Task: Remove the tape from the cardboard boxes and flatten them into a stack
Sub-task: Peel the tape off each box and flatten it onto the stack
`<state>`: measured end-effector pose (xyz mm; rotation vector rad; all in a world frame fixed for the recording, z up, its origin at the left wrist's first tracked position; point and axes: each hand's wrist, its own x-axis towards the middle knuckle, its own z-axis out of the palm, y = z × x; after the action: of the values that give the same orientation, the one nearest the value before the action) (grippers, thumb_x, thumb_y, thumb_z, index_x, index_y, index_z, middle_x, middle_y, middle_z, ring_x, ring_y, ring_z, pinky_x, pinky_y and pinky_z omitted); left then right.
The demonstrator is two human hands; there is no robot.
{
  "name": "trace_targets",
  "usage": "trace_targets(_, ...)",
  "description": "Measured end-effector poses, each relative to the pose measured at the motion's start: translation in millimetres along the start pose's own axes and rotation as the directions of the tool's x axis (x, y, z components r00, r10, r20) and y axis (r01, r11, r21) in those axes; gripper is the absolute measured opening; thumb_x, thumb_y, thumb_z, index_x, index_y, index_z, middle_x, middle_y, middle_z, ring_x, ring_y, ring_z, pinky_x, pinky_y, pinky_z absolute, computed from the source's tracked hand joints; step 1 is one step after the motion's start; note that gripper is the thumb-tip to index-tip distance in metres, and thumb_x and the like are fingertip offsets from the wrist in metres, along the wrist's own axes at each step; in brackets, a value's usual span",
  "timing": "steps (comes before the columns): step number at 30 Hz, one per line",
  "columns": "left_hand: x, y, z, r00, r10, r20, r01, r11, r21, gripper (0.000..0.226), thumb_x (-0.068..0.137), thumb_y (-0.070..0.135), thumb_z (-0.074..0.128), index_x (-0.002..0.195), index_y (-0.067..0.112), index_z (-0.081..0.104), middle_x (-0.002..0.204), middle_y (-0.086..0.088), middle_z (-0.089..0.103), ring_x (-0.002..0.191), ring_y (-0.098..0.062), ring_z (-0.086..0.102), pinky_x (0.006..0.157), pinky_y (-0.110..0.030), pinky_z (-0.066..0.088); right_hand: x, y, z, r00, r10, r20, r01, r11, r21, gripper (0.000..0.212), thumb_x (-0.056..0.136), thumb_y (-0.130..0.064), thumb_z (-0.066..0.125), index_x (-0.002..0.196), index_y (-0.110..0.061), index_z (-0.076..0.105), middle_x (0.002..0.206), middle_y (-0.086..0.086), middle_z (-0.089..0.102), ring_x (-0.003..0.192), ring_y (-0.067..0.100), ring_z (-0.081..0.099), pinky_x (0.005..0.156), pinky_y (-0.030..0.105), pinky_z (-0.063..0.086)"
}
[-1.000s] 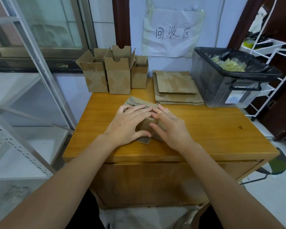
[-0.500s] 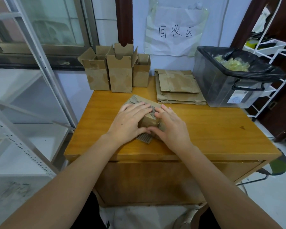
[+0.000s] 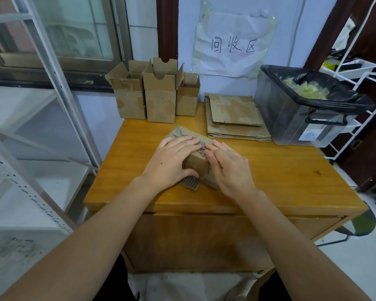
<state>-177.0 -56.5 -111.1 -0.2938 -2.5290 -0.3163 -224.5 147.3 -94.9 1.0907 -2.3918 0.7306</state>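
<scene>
Against a pale wall with a handwritten paper sign (image 3: 233,43), we are working at a yellow wooden table (image 3: 280,170). We are pressing both palms onto a partly collapsed cardboard box (image 3: 199,165) near the table's front edge: our left hand (image 3: 172,161) is lying on it with fingers nearly straight and the thumb tucked against its near side, and our right hand (image 3: 231,167) is resting flat on its right half, fingers extended. Neither hand is curling round it. Compared with a second ago our hands are sitting a little closer together while the box is keeping a raised ridge between them, so by our reckoning it is not yet fully flat. Behind it, three open boxes (image 3: 159,94) are waiting upright at the back; to their right a flattened stack (image 3: 234,118) is lying beside a grey bin (image 3: 295,118) lined with a black bag and holding crumpled tape (image 3: 306,91).
</scene>
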Motion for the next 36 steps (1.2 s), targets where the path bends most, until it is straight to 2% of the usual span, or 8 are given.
trace_targets(3, -1, 1, 0, 1.000, -0.009, -0.005, 0.009, 1.000, -0.011, 0.078, 0.078, 0.053, 0.084, 0.145, 0.023, 0.059, 0.152, 0.006, 0.055, 0.146, -0.012, 0.042, 0.122, -0.038, 0.020, -1, -3, 2, 1.000, 0.017, 0.011, -0.016, 0.998, -0.059, 0.055, 0.097, -0.057, 0.052, 0.122, -0.011, 0.071, 0.135, 0.006, 0.066, 0.135, 0.023, 0.055, 0.115, 0.044, 0.043)
trace_targets(6, -1, 1, 0, 1.000, -0.013, 0.008, 0.013, 1.000, -0.018, 0.078, 0.078, 0.053, 0.084, 0.145, 0.024, 0.058, 0.153, 0.007, 0.054, 0.147, -0.012, 0.041, 0.123, -0.037, 0.019, -1, -2, 6, 0.999, -0.010, -0.040, 0.006, 0.995, -0.101, 0.044, 0.094, -0.049, 0.063, 0.115, -0.012, 0.074, 0.129, 0.007, 0.070, 0.130, 0.026, 0.060, 0.109, 0.046, 0.049)
trace_targets(16, 0, 3, -7, 0.999, -0.005, 0.048, 0.005, 1.000, -0.010, 0.083, 0.080, 0.062, 0.079, 0.149, 0.027, 0.052, 0.157, 0.008, 0.050, 0.149, -0.011, 0.036, 0.125, -0.037, 0.014, 1, 6, -5, 1.000, -0.009, 0.004, 0.009, 0.996, 0.094, 0.042, 0.107, -0.042, 0.042, 0.129, -0.018, 0.070, 0.134, 0.000, 0.066, 0.135, 0.017, 0.055, 0.103, 0.044, 0.053)
trace_targets(21, -5, 17, -1, 0.991, -0.123, 0.047, 0.118, 0.988, 0.101, 0.101, 0.069, 0.098, 0.053, 0.147, 0.034, 0.049, 0.157, 0.012, 0.044, 0.154, -0.019, 0.024, 0.125, -0.064, 0.003, -4, 15, -5, 0.993, -0.043, 0.108, 0.030, 0.993, 0.116, 0.039, 0.088, -0.029, 0.077, 0.126, -0.022, 0.068, 0.145, -0.008, 0.058, 0.145, 0.012, 0.038, 0.116, 0.047, 0.036)
trace_targets(26, -5, 25, 6, 0.986, -0.161, 0.033, 0.156, 0.980, 0.126, 0.087, 0.074, 0.083, 0.066, 0.145, 0.034, 0.050, 0.157, 0.000, 0.040, 0.157, -0.034, 0.012, 0.120, -0.075, 0.001, 11, 21, -3, 0.984, -0.178, 0.027, 0.177, 0.983, 0.051, 0.026, 0.076, -0.022, 0.085, 0.098, -0.015, 0.075, 0.122, 0.003, 0.071, 0.131, 0.029, 0.052, 0.111, 0.052, 0.041)
trace_targets(28, -5, 24, 4, 0.987, -0.154, 0.037, 0.150, 0.984, 0.094, 0.085, 0.077, 0.078, 0.069, 0.148, 0.036, 0.048, 0.165, -0.004, 0.029, 0.159, -0.037, 0.000, 0.121, -0.075, 0.003, 20, 21, -4, 0.965, -0.258, 0.038, 0.257, 0.966, 0.028, 0.019, 0.077, -0.024, 0.082, 0.087, -0.011, 0.072, 0.106, 0.007, 0.072, 0.113, 0.030, 0.060, 0.102, 0.049, 0.049)
trace_targets(32, -8, 25, 2, 0.991, -0.131, 0.040, 0.124, 0.982, 0.140, 0.080, 0.082, 0.076, 0.065, 0.150, 0.039, 0.044, 0.172, -0.002, 0.017, 0.160, -0.031, -0.007, 0.126, -0.064, 0.001, 21, 20, -2, 0.962, -0.268, 0.059, 0.272, 0.959, -0.077, 0.030, 0.091, -0.040, 0.054, 0.086, -0.013, 0.067, 0.093, 0.001, 0.068, 0.082, 0.023, 0.056, 0.058, 0.043, 0.054)
trace_targets(36, -8, 17, 2, 0.993, -0.106, 0.059, 0.104, 0.994, 0.028, 0.080, 0.083, 0.071, 0.068, 0.149, 0.032, 0.046, 0.167, 0.002, 0.030, 0.161, -0.028, -0.003, 0.129, -0.052, 0.002, 21, 19, -3, 0.969, -0.245, 0.014, 0.246, 0.969, -0.011, 0.028, 0.094, -0.038, 0.054, 0.087, -0.017, 0.071, 0.090, -0.003, 0.072, 0.078, 0.022, 0.061, 0.057, 0.041, 0.054)
